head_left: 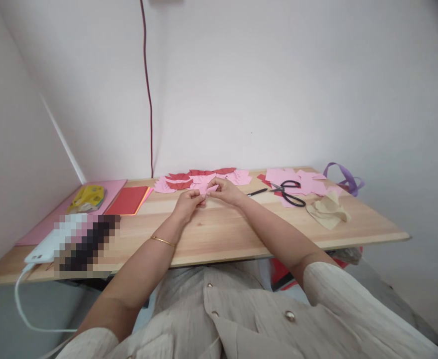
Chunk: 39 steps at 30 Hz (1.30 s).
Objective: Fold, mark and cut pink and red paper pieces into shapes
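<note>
Between my two hands is a small piece of pink paper (212, 189), held over the middle of the wooden table (219, 234). My left hand (188, 203) pinches its lower left side with closed fingers. On its right side, my right hand (224, 191) grips it between thumb and fingers. Just behind my hands, several cut pink and red paper shapes (179, 183) lie in a row along the wall. A black pen (257, 192) rests right of my right hand, beside black-handled scissors (292, 193).
Pink paper scraps (310, 182) lie at the right, near a crumpled tan cloth or paper (329, 210) and a purple ribbon (348, 179). Leftward are red paper sheets (127, 199), a yellow package (87, 197) and a white device (50, 244) with a cable. Part of that area is pixelated.
</note>
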### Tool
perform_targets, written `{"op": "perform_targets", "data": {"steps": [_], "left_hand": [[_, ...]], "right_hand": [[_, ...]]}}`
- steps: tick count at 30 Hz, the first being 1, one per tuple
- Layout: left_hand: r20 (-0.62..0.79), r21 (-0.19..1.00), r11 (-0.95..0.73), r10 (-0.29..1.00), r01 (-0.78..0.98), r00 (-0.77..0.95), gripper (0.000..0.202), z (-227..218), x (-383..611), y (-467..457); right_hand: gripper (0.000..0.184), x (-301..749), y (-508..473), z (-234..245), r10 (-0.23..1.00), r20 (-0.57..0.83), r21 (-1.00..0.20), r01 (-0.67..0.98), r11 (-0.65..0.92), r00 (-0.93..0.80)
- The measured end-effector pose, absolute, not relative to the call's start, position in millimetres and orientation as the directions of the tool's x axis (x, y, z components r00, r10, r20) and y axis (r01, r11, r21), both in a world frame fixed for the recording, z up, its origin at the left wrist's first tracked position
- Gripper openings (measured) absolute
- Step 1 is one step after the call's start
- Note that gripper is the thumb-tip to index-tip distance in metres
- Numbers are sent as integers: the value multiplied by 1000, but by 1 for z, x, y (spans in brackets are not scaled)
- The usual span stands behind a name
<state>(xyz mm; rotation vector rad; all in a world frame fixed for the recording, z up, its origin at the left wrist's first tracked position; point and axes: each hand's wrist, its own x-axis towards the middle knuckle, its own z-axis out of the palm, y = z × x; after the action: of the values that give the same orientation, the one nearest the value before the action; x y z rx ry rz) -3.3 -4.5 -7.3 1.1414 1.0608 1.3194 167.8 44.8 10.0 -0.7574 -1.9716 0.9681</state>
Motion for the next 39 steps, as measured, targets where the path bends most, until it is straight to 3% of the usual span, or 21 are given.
{"op": "perform_targets", "data": {"steps": [14, 17, 20, 25, 31, 39], "left_hand": [[142, 985, -138, 990, -107, 27, 29, -12, -5, 0], [157, 985, -156, 988, -76, 7, 29, -14, -4, 1], [165, 985, -166, 986, -55, -18, 30, -16, -3, 2], [120, 988, -117, 992, -99, 24, 31, -17, -5, 2], [190, 980, -191, 981, -50, -38, 31, -16, -6, 3], [147, 981, -149, 989, -121, -27, 30, -18, -2, 0]], "right_hand": [[27, 165, 42, 7, 817, 353, -856, 195, 479, -456], [33, 166, 42, 6, 846, 280, -887, 214, 409, -454], [37, 166, 44, 3, 848, 294, -889, 201, 412, -441], [34, 164, 46, 3, 831, 360, -859, 197, 473, -425], [34, 164, 42, 8, 830, 334, -864, 206, 459, -448], [39, 164, 42, 4, 881, 256, -905, 221, 363, -397]]}}
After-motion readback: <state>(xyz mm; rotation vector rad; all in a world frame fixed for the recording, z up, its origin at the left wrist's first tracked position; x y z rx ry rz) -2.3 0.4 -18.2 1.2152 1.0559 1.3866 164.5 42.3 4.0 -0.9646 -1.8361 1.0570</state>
